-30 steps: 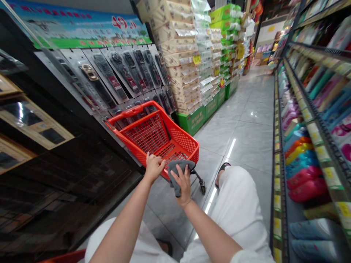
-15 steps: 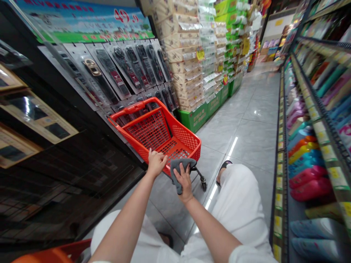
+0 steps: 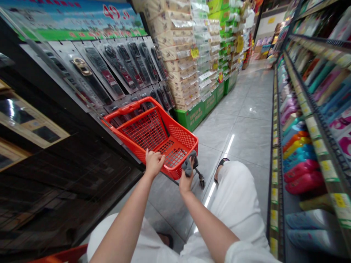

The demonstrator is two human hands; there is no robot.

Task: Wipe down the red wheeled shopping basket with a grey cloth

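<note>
A red plastic shopping cart (image 3: 175,128) stands tilted in the view, its basket with nothing in it. My left hand (image 3: 154,163) is closed over the cart's near side rim. At the cart's near front corner, my right hand (image 3: 187,179) holds a bunched dark grey cloth (image 3: 189,164) against the outer side. The fingers of my right hand are partly hidden by the cloth. A caster wheel (image 3: 202,181) shows just right of the cloth.
Packaged belts (image 3: 105,71) hang behind the cart, beside stacked cartons (image 3: 181,54) on green boxes (image 3: 192,118). Shelves with slippers (image 3: 304,175) line the right side. Framed boxes (image 3: 33,118) are at left. Part of another red cart (image 3: 63,254) shows at lower left.
The grey cloth, spread flat under my right hand before, is now bunched in it at the cart's corner. My left hand stays on the rim. The whole view has shifted slightly.
</note>
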